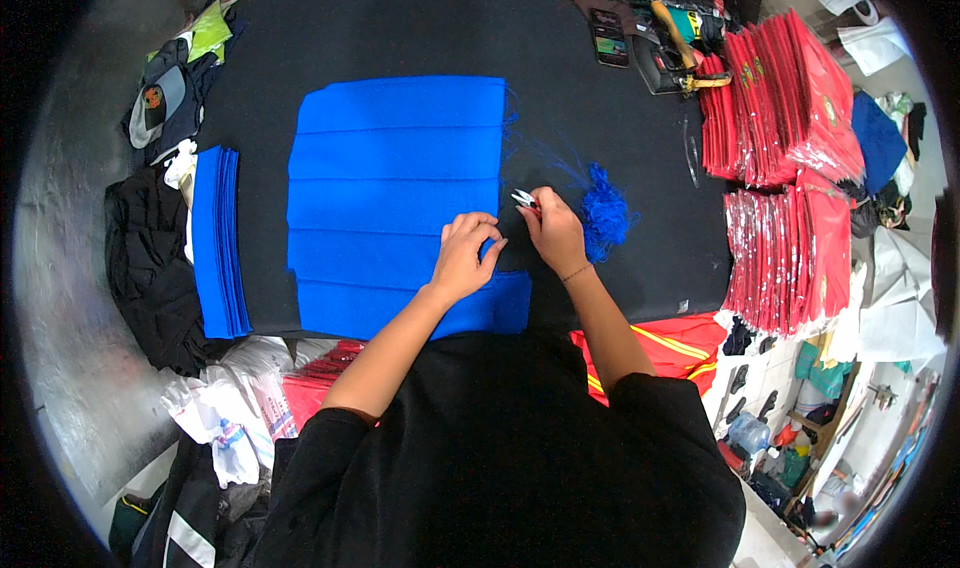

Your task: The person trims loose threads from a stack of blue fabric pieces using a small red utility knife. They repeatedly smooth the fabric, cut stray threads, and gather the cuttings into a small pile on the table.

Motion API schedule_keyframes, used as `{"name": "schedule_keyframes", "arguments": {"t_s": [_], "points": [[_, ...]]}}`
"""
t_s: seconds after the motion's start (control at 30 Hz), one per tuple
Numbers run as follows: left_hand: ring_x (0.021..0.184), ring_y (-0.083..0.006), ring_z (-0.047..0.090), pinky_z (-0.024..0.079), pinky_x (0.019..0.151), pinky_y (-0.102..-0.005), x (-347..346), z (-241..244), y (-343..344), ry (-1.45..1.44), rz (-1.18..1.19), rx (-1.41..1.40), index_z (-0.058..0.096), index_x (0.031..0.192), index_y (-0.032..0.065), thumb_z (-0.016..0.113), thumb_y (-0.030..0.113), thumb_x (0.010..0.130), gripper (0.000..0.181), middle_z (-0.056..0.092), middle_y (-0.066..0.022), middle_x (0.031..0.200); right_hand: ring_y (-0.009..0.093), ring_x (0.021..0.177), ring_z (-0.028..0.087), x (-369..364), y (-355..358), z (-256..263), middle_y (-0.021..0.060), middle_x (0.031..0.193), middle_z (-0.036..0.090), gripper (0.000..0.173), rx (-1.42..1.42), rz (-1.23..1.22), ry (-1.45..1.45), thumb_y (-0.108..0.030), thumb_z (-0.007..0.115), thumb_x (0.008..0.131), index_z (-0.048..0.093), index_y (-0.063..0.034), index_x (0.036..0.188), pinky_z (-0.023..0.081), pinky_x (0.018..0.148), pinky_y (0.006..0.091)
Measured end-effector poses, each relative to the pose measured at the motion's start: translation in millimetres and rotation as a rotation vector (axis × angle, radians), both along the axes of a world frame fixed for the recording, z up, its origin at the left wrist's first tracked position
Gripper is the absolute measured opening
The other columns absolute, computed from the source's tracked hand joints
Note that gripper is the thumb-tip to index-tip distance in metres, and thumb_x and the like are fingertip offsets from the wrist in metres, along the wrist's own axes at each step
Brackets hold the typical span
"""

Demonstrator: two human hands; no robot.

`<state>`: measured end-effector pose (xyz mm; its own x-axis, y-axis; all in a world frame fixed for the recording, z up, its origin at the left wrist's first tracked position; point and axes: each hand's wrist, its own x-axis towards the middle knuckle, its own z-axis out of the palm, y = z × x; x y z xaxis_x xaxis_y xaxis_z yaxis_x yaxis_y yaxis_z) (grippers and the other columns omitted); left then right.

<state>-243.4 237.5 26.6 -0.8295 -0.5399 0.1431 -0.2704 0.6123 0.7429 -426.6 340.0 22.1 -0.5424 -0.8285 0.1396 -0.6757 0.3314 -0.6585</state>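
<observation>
My right hand (556, 232) holds small thread snips (525, 199) with pale metal blades and a bit of red at the grip. Their tips point left, just off the right edge of a blue fabric piece (390, 155) with horizontal seams or folds. Over that fabric, near the same edge, is my left hand (466, 257); its thumb and index fingertips come close together, and whether a thread is between them is too small to tell. Loose blue threads fray from the fabric's upper right edge. A tangled heap of blue thread (604, 214) lies beside my right hand.
Folded blue strips (217, 242) stand stacked at the left of the black table (360, 28). Red garments in clear bags (787, 103) line the right side. A phone (609, 39) and an iron-like tool (656, 65) lie at the far right. White plastic bags (232, 403) hang at the near left.
</observation>
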Motion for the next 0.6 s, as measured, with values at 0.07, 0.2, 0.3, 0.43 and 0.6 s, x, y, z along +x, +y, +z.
{"name": "schedule_keyframes", "arguments": {"t_s": [0.07, 0.2, 0.3, 0.43, 0.6], "points": [[0.12, -0.0334, 0.058, 0.043, 0.1, -0.0456, 1.7, 2.2, -0.9, 0.021, 0.014, 0.037, 0.072, 0.101, 0.0098, 0.079, 0.018, 0.089, 0.016, 0.066, -0.0106, 0.126, 0.038, 0.092, 0.07, -0.9, -10.5, -6.7, 0.0155, 0.097, 0.068, 0.023, -0.01, 0.06, 0.1, -0.016, 0.076, 0.092, 0.059, -0.0061, 0.105, 0.057, 0.078, 0.0476], [0.123, -0.0334, 0.058, 0.043, 0.102, -0.0456, 2.4, 7.9, 0.2, 0.002, 0.005, 0.052, 0.074, 0.107, 0.0104, 0.079, 0.02, 0.089, 0.021, 0.066, -0.0108, 0.128, 0.041, 0.093, 0.069, -2.3, -27.4, -7.0, 0.0193, 0.097, 0.069, 0.02, -0.015, 0.108, 0.138, -0.014, 0.072, 0.095, 0.058, -0.003, 0.105, 0.055, 0.079, 0.0481], [0.124, -0.0338, 0.057, 0.043, 0.103, -0.0457, 2.8, 8.5, 0.1, -0.007, 0.0, 0.049, 0.075, 0.111, 0.0111, 0.079, 0.021, 0.089, 0.024, 0.066, -0.0109, 0.128, 0.039, 0.093, 0.069, -3.8, -33.4, -7.3, 0.0174, 0.097, 0.068, 0.019, 0.012, 0.112, 0.159, -0.014, 0.072, 0.095, 0.058, -0.0039, 0.103, 0.056, 0.079, 0.0477], [0.125, -0.0342, 0.057, 0.043, 0.103, -0.046, 3.4, 7.6, 0.8, -0.009, -0.001, 0.048, 0.076, 0.113, 0.0114, 0.079, 0.021, 0.089, 0.026, 0.066, -0.0108, 0.129, 0.036, 0.091, 0.07, -5.5, -36.0, -11.7, 0.0134, 0.095, 0.066, 0.02, 0.029, 0.121, 0.205, -0.018, 0.072, 0.094, 0.056, -0.0064, 0.099, 0.057, 0.078, 0.0472], [0.127, -0.0354, 0.057, 0.043, 0.106, -0.0468, 4.9, 13.7, -0.3, -0.011, -0.063, 0.066, 0.075, 0.119, 0.0111, 0.08, 0.021, 0.087, 0.034, 0.065, -0.0126, 0.13, 0.036, 0.099, 0.068, -4.8, -33.8, -13.7, 0.0134, 0.1, 0.066, 0.023, 0.092, 0.052, 0.232, -0.02, 0.073, 0.092, 0.059, -0.0067, 0.104, 0.055, 0.081, 0.0472]]}}
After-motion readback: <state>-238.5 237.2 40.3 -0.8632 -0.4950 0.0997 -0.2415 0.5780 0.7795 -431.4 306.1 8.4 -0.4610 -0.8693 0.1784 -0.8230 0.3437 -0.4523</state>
